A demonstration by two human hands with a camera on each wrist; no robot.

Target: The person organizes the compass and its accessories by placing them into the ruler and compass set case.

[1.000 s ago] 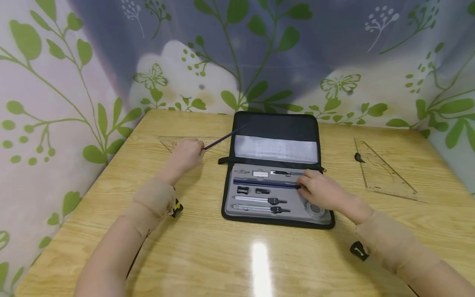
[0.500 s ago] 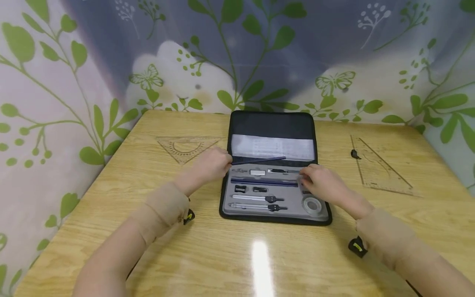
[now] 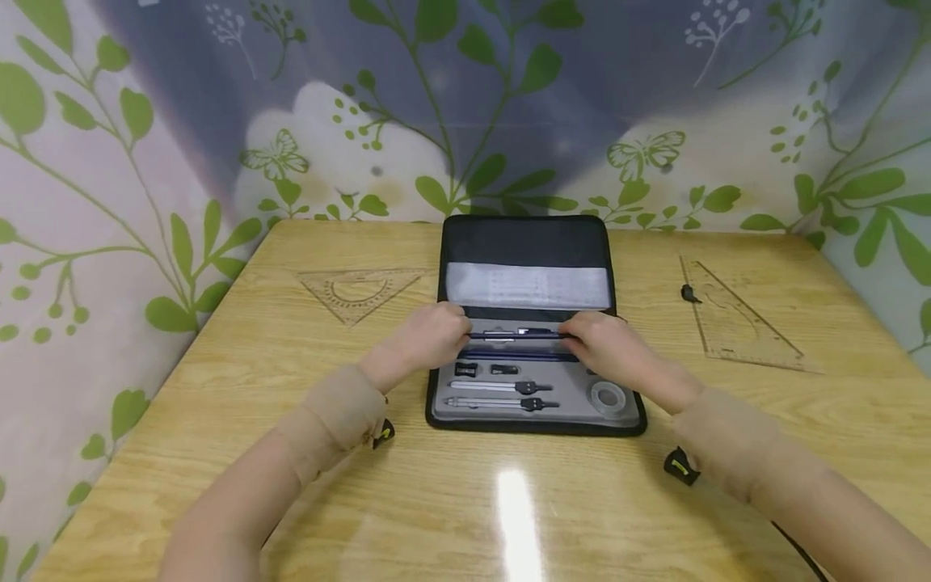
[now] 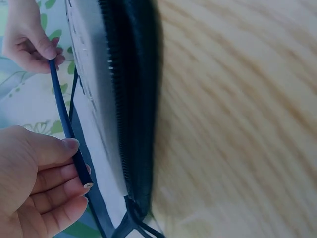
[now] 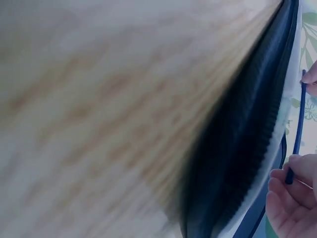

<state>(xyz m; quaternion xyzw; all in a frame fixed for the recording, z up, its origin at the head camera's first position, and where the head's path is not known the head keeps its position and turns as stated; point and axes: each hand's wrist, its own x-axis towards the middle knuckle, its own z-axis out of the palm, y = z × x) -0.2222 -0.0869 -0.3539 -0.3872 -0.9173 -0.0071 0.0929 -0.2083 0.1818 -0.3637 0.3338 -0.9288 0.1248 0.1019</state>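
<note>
My left hand [image 3: 435, 333] pinches one end of a dark blue pencil [image 3: 512, 336], and my right hand [image 3: 607, 343] pinches the other end. The pencil lies level above the grey tray [image 3: 570, 392] of an open black zip case. In the left wrist view the flat end of the pencil [image 4: 62, 109] sticks out past thumb and fingers. Below it in the tray lie more dark blue pencils [image 3: 516, 354], a sharpener [image 3: 466, 369], two compasses [image 3: 502, 402] and a round clear container [image 3: 607, 398]. My right hand hides part of the tray.
On the wooden table [image 3: 436, 501], a clear protractor triangle [image 3: 349, 322] lies left of the case and a clear set square [image 3: 756, 319] right of it. The case lid [image 3: 524, 238] stands back with a white paper [image 3: 527, 284]. A patterned curtain [image 3: 364, 105] hangs behind.
My left hand has brought the pencil from left of the case to over the tray, levelling it. My right hand has shifted slightly left and now grips its other end.
</note>
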